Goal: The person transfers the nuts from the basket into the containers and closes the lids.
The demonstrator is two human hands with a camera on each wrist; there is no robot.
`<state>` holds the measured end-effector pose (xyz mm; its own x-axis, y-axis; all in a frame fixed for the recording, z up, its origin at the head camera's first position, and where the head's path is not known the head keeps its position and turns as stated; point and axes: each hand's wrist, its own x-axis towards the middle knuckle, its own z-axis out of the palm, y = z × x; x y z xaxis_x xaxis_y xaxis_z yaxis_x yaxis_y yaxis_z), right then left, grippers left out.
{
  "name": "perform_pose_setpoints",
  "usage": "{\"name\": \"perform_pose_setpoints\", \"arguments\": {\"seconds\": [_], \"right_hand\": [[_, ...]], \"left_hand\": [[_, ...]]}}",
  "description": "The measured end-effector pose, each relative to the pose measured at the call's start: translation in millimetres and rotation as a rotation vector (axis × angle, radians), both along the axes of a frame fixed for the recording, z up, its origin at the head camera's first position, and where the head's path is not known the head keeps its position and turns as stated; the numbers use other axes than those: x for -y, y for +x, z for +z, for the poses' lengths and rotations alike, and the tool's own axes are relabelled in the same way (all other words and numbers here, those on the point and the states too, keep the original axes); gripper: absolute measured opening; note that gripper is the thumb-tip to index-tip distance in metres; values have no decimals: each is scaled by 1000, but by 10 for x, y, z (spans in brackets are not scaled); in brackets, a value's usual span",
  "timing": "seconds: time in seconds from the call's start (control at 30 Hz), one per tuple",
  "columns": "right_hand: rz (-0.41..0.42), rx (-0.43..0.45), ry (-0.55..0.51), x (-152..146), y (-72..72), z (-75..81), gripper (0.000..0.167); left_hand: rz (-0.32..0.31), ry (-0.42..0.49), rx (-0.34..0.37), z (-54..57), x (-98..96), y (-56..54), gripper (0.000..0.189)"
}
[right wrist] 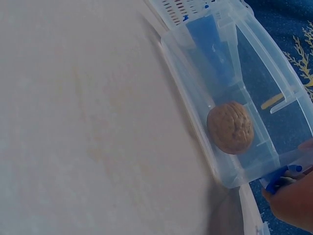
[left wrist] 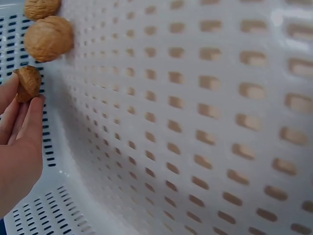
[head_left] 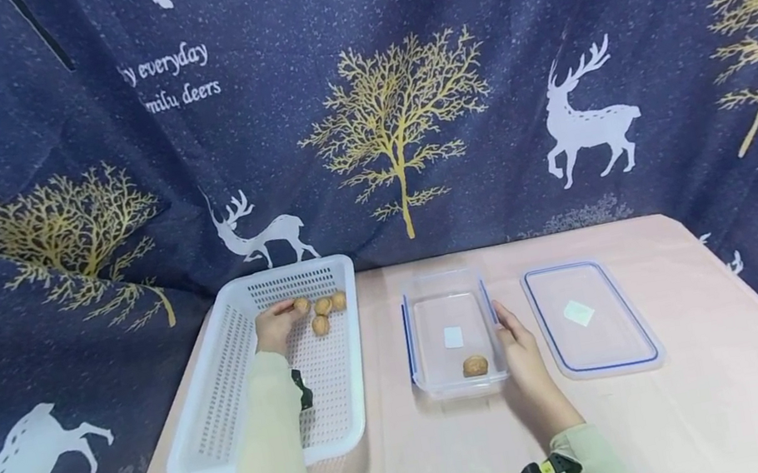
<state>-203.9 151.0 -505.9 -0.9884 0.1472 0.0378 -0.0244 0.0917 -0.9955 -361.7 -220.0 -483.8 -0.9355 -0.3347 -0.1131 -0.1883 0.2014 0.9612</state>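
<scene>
- On the left of the table [head_left: 739,376], the white basket [head_left: 286,270] stands with its base down; its raised walls presumably serve to keep round things from rolling away.
- Inside it, toward the far end, the left hand [head_left: 275,328] pinches a walnut [left wrist: 28,83] between thumb and fingers, a fingertip hold that seems to suit something so small and rounded.
- Just right of that hand, three loose walnuts [head_left: 321,325] lie bunched near the basket's far right corner, probably because the sides corral them there.
- In the middle, the clear container [head_left: 438,357] stands uncovered, a lone walnut [head_left: 475,366] resting on its floor toward the near end.
- At the container's right side, the right hand [head_left: 523,350] grips the wall by a blue latch [right wrist: 275,179], likely to steady so light a box.
- Farthest right, the lid [head_left: 613,335] lies flat, apart from the container, which leaves the top unobstructed.
</scene>
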Motion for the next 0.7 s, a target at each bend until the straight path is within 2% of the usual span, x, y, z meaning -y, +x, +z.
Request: {"name": "perform_pose_setpoints", "arguments": {"seconds": [0.2, 0.43, 0.63, 0.7], "right_hand": [[-1, 3, 34, -11, -6, -25, 48], [3, -3, 27, -11, -22, -23, 48], [-2, 3, 17, -9, -25, -34, 48], [0, 17, 4, 11, 24, 69, 48]], "left_hand": [[-21, 174, -8, 175, -34, 13, 44], [-53, 309, -17, 428, -98, 9, 47], [-100, 434, -53, 665, -205, 60, 50], [-127, 463, -62, 760, -258, 89, 51]]}}
